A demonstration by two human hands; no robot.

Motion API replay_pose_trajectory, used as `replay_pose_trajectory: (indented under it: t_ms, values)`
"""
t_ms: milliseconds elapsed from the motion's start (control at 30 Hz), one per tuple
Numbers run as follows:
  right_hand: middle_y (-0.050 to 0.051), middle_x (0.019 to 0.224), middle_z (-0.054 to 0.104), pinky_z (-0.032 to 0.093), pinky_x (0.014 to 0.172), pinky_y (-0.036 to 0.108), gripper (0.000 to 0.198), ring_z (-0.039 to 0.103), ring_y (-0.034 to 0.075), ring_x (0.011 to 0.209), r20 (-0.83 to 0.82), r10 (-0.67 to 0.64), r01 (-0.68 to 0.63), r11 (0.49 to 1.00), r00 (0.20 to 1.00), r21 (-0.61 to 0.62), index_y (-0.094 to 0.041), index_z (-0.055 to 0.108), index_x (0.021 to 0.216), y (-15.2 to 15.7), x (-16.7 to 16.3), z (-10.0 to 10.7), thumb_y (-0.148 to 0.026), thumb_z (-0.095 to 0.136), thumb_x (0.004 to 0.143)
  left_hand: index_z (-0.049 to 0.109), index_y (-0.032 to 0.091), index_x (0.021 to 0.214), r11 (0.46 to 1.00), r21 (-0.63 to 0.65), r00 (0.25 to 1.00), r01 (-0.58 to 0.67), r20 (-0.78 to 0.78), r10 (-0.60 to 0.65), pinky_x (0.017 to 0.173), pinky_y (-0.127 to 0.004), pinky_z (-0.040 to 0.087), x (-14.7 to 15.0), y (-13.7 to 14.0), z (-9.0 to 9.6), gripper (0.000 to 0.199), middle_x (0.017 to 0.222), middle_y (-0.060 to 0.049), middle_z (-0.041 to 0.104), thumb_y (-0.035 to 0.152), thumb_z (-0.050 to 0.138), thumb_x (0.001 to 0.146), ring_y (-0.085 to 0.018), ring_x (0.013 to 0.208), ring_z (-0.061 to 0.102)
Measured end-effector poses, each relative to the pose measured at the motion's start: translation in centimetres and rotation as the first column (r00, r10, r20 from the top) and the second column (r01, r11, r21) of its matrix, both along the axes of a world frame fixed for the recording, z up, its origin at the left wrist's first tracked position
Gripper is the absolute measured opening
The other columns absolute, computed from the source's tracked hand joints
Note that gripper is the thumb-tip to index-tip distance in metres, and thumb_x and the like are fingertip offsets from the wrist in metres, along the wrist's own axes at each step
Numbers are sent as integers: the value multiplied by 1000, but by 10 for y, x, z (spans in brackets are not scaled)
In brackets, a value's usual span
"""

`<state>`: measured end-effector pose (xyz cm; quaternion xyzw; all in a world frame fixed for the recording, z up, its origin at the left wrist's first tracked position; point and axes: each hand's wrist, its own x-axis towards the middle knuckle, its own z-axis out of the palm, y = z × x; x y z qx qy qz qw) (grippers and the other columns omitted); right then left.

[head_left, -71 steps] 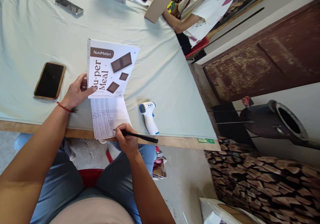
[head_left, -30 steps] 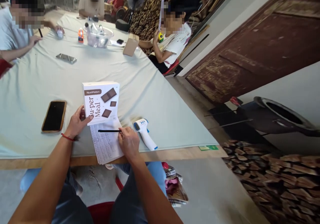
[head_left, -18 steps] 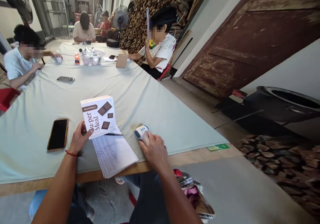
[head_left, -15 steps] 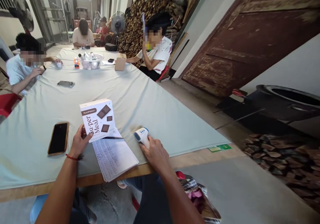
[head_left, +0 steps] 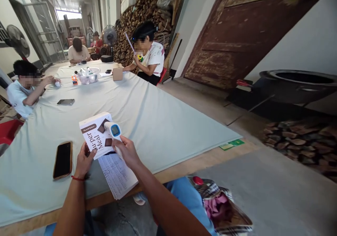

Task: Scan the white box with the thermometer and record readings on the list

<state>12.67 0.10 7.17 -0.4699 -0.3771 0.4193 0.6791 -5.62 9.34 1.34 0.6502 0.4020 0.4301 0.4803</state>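
My left hand grips the lower left corner of a white box printed "Su-per Meal", tilted up above the table. In my right hand is a white and blue infrared thermometer, held by its handle with its small screen facing me. The thermometer's head is in front of the box's printed face; whether they touch I cannot tell. Beneath both hands lie handwritten sheets of paper, with a dark pen partly hidden under the box. To the left of my left hand rests a black phone in a brown case.
A pale cloth covers the long table. Farther off stand a clear basin of items, a small cardboard box and another phone. Several people sit around the table. An open plaid bag is by my right leg.
My right hand has lifted the thermometer off the table and brought it left, in front of the box. My left hand keeps its hold on the box. The camera view has shifted.
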Motion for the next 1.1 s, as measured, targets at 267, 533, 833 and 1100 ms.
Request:
replay_pose_trajectory:
  t_ms: [267,533,833,1100]
  values:
    - [-5,60,50,36,53,23,41,42,11,57,39,-13,13,1000,999,-15,-21,55,72,20,-4,-24,-60,66,73,60,16,122,999,-28,1000,29,10,-28,99,-44,52,2,-2,1,62,122,-13,70,55,73,75,-29,112,66]
    - [-6,57,49,36,51,23,42,41,10,53,13,-15,15,1000,1000,-21,-21,54,71,17,-5,-21,-61,67,73,62,15,122,1000,3,1000,19,5,-19,100,-43,51,1,-1,-3,60,122,-13,70,52,72,76,-29,112,66]
    - [-5,59,49,39,54,23,40,43,11,55,-14,-17,16,1000,1000,-21,-22,52,71,17,-7,-19,-59,67,71,59,16,125,1000,-10,1000,23,14,-23,99,-44,53,2,-2,-2,64,125,-13,69,54,72,76,-29,112,66]
    - [-5,59,49,38,54,23,43,41,10,55,-51,-8,5,998,999,-67,-21,52,68,6,-5,-9,-60,68,69,56,14,128,998,-30,998,58,13,-58,100,-42,52,1,-2,-3,68,127,-15,68,55,72,76,-29,113,66]
